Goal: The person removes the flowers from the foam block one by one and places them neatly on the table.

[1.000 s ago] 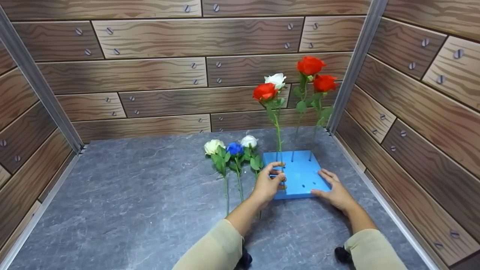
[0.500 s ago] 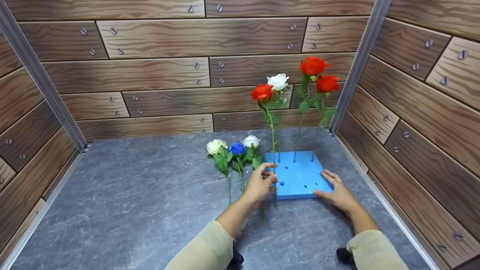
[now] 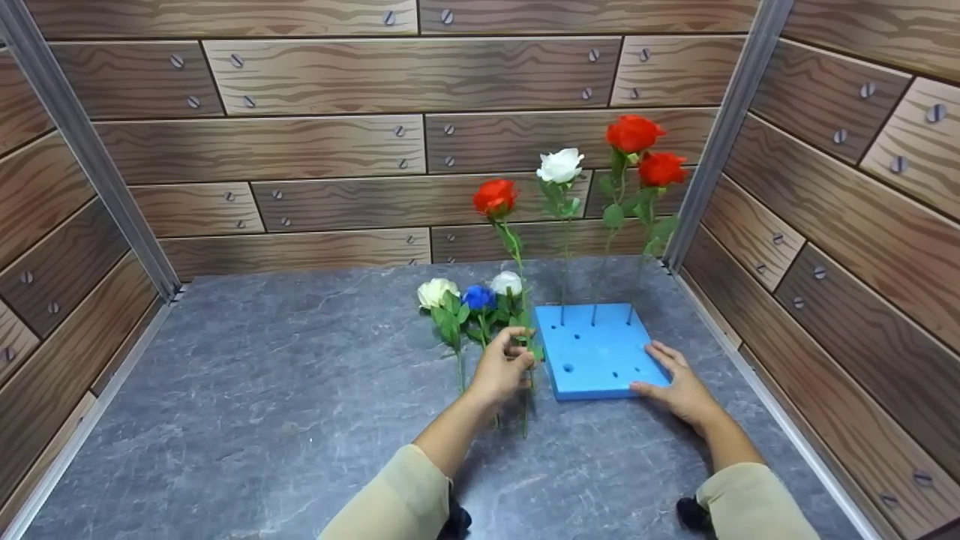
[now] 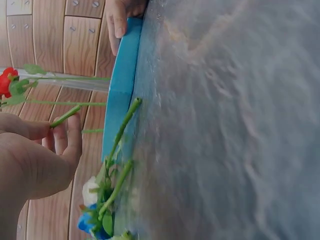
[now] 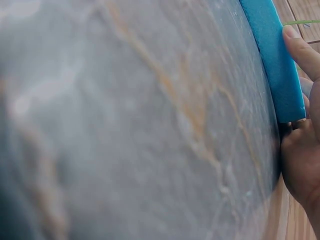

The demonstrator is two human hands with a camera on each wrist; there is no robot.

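My left hand point(image 3: 499, 371) pinches the stem of a red rose point(image 3: 495, 197), held upright beside the left edge of a blue foam block point(image 3: 604, 352) with holes in its top. In the left wrist view, the stem's lower end point(image 4: 66, 116) pokes out between thumb and fingers, above the table. At the block's near right corner, my right hand point(image 3: 682, 390) grips the edge, thumb at the front and fingers along the right side. A white rose point(image 3: 560, 165) and two red roses, one higher point(image 3: 634, 133) and one lower point(image 3: 661, 169), stand in the block's back holes.
Left of the block, a cream rose point(image 3: 437, 293), a blue rose point(image 3: 478, 297) and a white rose point(image 3: 506, 283) lie on the grey marbled table point(image 3: 300, 375). Wood-patterned walls point(image 3: 322, 146) with metal corner posts enclose the table.
My left hand has drawn the red rose leftward, from over the block to beside it, above the lying roses; the rose leans slightly left. The right hand stays at the block's corner.
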